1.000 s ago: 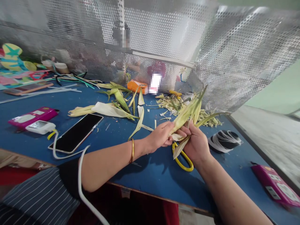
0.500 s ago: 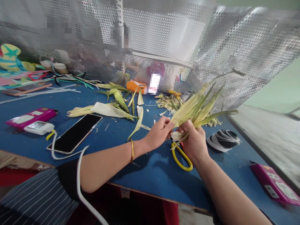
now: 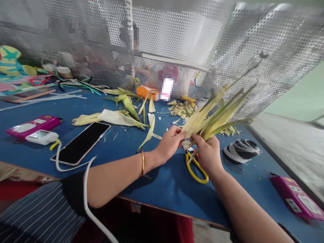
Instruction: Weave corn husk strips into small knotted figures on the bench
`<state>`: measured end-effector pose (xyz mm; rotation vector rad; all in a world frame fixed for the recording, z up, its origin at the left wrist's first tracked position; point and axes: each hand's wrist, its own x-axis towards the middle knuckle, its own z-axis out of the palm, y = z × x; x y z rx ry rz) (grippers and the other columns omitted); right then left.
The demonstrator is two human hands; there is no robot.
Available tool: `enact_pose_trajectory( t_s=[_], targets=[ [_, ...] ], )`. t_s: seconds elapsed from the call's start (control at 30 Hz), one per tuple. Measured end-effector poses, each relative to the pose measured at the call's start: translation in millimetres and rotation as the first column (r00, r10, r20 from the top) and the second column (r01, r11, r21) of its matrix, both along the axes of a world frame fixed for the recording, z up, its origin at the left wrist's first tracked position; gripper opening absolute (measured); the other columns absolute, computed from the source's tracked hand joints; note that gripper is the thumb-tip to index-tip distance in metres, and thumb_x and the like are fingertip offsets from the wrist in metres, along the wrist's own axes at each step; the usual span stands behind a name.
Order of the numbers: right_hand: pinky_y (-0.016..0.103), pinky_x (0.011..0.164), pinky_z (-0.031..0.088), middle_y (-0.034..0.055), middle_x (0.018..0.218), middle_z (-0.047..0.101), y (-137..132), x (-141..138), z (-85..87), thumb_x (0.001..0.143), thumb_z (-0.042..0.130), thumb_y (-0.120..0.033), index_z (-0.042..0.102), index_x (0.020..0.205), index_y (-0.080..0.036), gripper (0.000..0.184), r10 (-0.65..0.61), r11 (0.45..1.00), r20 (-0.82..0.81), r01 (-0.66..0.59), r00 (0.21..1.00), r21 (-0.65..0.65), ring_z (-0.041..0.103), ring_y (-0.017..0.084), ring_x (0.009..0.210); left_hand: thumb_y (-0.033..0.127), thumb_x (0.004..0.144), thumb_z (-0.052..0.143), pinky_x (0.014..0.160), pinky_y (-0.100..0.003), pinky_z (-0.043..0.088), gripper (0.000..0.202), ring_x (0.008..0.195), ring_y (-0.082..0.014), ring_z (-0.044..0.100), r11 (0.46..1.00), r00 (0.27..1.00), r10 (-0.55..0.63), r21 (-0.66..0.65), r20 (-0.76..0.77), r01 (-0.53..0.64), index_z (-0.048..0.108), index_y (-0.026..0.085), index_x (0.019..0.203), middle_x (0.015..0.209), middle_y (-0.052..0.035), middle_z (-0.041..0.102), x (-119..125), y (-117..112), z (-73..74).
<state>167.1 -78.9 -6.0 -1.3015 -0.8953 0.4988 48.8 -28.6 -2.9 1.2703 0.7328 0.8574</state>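
Both hands hold a fanned bunch of corn husks [image 3: 220, 116] above the blue table [image 3: 162, 185]. My left hand [image 3: 170, 143] pinches the bunch's left side near its cut base between thumb and fingers. My right hand [image 3: 209, 152] is closed round the base from the right. The pointed husk tips spread up and to the right. Beneath the hands lies a pair of scissors with yellow handles [image 3: 196, 170], its blades partly hidden by the husks and right hand. More corn husks [image 3: 115, 118] lie on the table left of my hands.
A black phone [image 3: 83, 143] and a magenta pouch [image 3: 32, 126] lie at left; another magenta pouch [image 3: 297, 197] lies at right. A spool of white cord [image 3: 241, 151] stands beside my right hand. Husk scraps [image 3: 183, 109] are piled before a perforated metal screen [image 3: 172, 33].
The husk bunch has shifted and its tips now spread farther up and right. My left hand stays at the base, while my right hand's fingers have moved slightly left along it.
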Motion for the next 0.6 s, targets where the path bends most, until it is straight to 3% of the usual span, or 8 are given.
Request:
enact_pose_trajectory(
  t_s=[0.3, 0.43, 0.6],
  targets=[
    [0.024, 0.054, 0.043, -0.0032, 0.063, 0.06, 1.4, -3.5, -2.0, 0.066, 0.079, -0.024, 0.065, 0.07, -0.016, 0.017, 0.02, 0.989, -0.134, -0.001, 0.991, 0.146, 0.051, 0.012, 0.057, 0.029, 0.091, 0.051, 0.058, -0.023, 0.034, 0.017, 0.06, -0.0098, 0.044, 0.999, 0.999, 0.043, -0.003, -0.022, -0.043, 0.049, 0.018, 0.079, 0.065, 0.0027, 0.052, -1.1, -2.8, 4.2],
    [0.025, 0.058, 0.047, -0.0031, 0.064, 0.061, 0.9, -4.7, 1.4, 0.063, 0.081, -0.02, 0.063, 0.065, -0.017, 0.019, -0.009, 0.976, -0.146, 0.04, 0.989, 0.213, 0.053, 0.012, 0.059, 0.026, 0.092, 0.049, 0.058, -0.024, 0.033, 0.016, 0.059, -0.0097, 0.042, 0.999, 1.0, 0.006, -0.036, -0.02, -0.007, 0.046, 0.018, 0.079, 0.064, 0.0037, 0.049, -0.1, -4.6, 4.5],
    [0.024, 0.054, 0.044, -0.004, 0.061, 0.059, -0.1, -2.1, 4.8, 0.061, 0.082, -0.023, 0.064, 0.066, -0.016, 0.019, -0.003, 0.992, -0.163, 0.023, 0.987, 0.121, 0.052, 0.011, 0.056, 0.028, 0.091, 0.051, 0.056, -0.024, 0.03, 0.016, 0.059, -0.0102, 0.04, 0.999, 0.999, -0.016, 0.037, -0.047, 0.017, 0.05, 0.018, 0.079, 0.064, 0.0039, 0.047, -0.3, -4.1, -0.2]
  ],
)
